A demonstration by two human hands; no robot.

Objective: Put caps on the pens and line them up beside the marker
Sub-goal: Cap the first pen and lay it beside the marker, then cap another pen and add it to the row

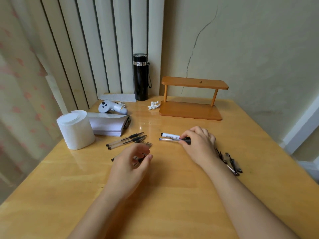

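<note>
A white marker (170, 135) lies crosswise at the table's middle. Just in front of it lies a clear pen (168, 139) with a black cap, and my right hand (198, 142) rests its fingertips on that capped end. Left of centre, uncapped clear pens (126, 139) lie side by side, tips pointing right. My left hand (133, 159) hovers over the nearest uncapped pens, fingers curled around one, blurred. Several loose black caps (230, 161) lie to the right of my right wrist.
A paper roll (75, 129) and a stack of white paper (107, 124) stand at the left. Behind them lie a white controller (110, 107), a black flask (140, 76), a crumpled tissue (153, 105) and a wooden two-level shelf (191, 99).
</note>
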